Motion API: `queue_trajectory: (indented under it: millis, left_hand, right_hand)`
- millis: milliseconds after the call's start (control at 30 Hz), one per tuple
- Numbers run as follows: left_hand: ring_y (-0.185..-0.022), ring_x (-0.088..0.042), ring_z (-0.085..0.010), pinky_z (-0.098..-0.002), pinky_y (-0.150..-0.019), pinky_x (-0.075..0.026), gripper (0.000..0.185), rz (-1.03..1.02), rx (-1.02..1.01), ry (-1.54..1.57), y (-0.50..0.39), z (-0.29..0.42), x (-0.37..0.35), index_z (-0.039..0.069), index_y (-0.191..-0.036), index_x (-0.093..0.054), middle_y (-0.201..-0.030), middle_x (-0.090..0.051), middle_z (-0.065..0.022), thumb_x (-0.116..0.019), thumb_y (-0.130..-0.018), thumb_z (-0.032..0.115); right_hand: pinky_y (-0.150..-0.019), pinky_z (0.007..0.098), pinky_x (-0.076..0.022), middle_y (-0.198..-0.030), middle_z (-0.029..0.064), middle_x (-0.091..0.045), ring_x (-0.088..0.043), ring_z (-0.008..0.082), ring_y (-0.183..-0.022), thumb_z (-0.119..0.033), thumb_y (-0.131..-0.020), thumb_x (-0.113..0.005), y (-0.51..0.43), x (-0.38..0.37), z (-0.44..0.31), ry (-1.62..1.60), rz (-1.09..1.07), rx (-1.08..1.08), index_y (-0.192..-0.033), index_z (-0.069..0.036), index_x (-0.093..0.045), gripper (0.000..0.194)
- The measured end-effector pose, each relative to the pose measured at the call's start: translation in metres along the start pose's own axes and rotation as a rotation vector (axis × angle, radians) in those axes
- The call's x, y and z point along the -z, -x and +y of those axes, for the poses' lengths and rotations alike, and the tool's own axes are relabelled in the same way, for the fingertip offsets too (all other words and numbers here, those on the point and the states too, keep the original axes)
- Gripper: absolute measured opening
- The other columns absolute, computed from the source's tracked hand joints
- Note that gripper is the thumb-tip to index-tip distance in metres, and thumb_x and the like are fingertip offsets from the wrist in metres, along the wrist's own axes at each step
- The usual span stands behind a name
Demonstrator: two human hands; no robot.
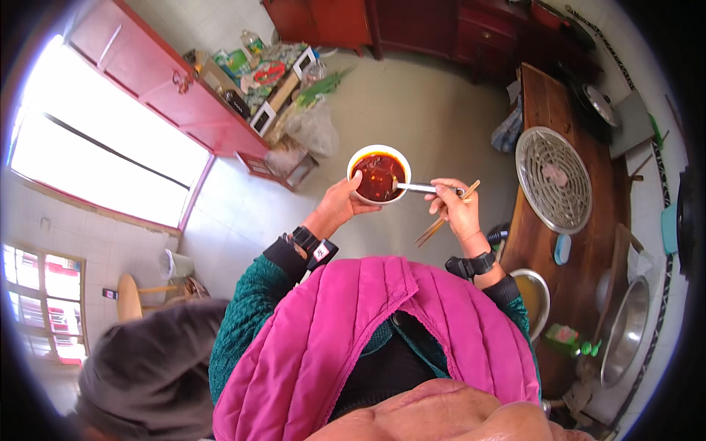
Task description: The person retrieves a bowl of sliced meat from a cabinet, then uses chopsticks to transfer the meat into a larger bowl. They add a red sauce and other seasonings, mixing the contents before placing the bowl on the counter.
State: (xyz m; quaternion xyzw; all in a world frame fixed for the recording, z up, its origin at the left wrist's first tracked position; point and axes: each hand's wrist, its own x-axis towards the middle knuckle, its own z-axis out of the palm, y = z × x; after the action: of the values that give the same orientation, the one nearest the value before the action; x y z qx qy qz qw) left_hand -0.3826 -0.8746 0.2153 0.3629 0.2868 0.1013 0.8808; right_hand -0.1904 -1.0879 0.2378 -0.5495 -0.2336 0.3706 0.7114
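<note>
My left hand [342, 201] holds a white bowl [407, 161] by its side, the thumb over the rim. Dark red, oily sauce [375, 173] fills much of the bowl, with small bits floating in it. Between the fingers of my right hand [458, 206] is a metal spoon [422, 188], its head dipped in the sauce at the bowl's right side. A pair of wooden chopsticks [433, 230] is also gripped in the right hand, tips angled down to the left. Both hands are out over the floor in front of my body.
At right runs a wooden counter [551, 281] with a round perforated metal steamer plate [573, 204], a metal basin [546, 292] of yellowish liquid and a green bottle [561, 334]. A low shelf [287, 91] holds groceries beside an open red door [160, 82]. Another person in a dark cap [154, 364] is close at left.
</note>
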Motion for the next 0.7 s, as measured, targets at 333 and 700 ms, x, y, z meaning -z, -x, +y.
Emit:
queue_trajectory:
  millis: [333,700]
  left_hand:
    - [-0.112,-0.061,-0.0355,-0.0526,-0.091,-0.055,0.050,-0.016,-0.081,0.033,-0.127,0.102,-0.010,0.001,-0.135,-0.042,-0.128,-0.056,-0.0208,-0.050,-0.101,0.037]
    - [-0.102,-0.065,-0.0396,-0.0516,-0.086,-0.058,0.053,-0.029,-0.018,0.092,-0.305,0.191,-0.019,-0.004,-0.129,-0.045,-0.119,-0.059,-0.0245,-0.058,-0.097,0.036]
  right_hand:
    - [-0.041,0.0177,-0.0385,-0.084,0.0138,-0.070,-0.062,0.0097,-0.057,-0.010,-0.094,-0.060,-0.161,-0.010,-0.052,0.033,-0.018,0.162,-0.108,0.004,-0.063,0.020]
    - [-0.059,0.0208,-0.0489,-0.087,0.0080,-0.066,-0.063,0.0099,-0.068,-0.002,-0.092,-0.061,-0.346,0.020,-0.115,0.576,-0.156,0.488,-0.108,0.003,-0.066,0.017]
